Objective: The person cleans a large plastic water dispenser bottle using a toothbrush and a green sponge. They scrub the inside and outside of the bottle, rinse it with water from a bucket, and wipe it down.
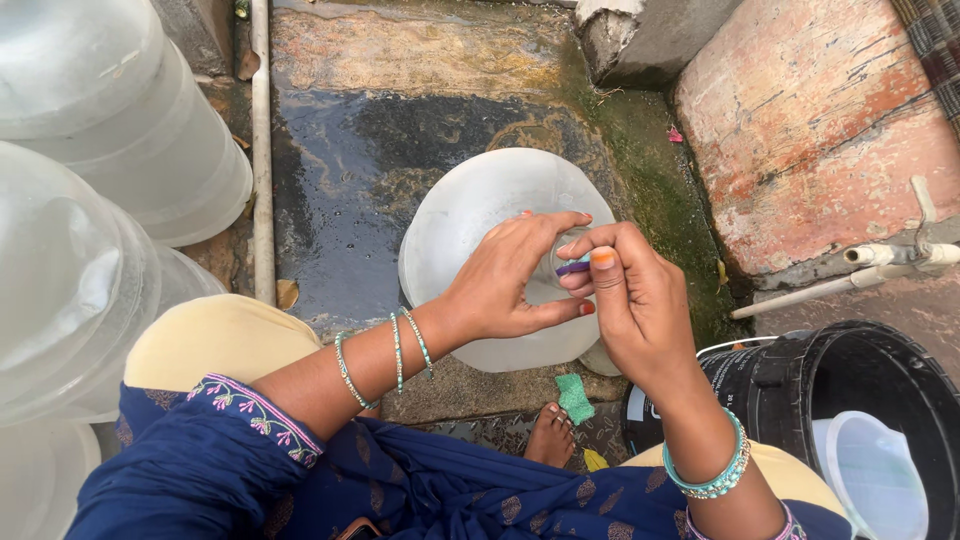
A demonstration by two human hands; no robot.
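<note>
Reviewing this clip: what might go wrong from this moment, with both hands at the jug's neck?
The wet, algae-streaked floor could let the big translucent jug slide. The right hand pinches a thin purple stick at the neck, steadied by the left hand; it might drop inside. The bare foot could slip.

**Wet yard corner: surroundings**

Stacked translucent water jugs (90, 200) crowd the left edge, lying on their sides. A thin white pipe (262, 150) runs beside them, down over the wet concrete floor (350, 170), dark with water and green at the right. A worn reddish slab (810, 130) sits upper right; below it, a white tap (900, 255) on a slanting pipe. A black bucket (850, 390) stands lower right with a clear plastic mug (875, 475) inside. A green scrub pad (575, 397) lies on the floor beside a bare foot (552, 435).
</note>
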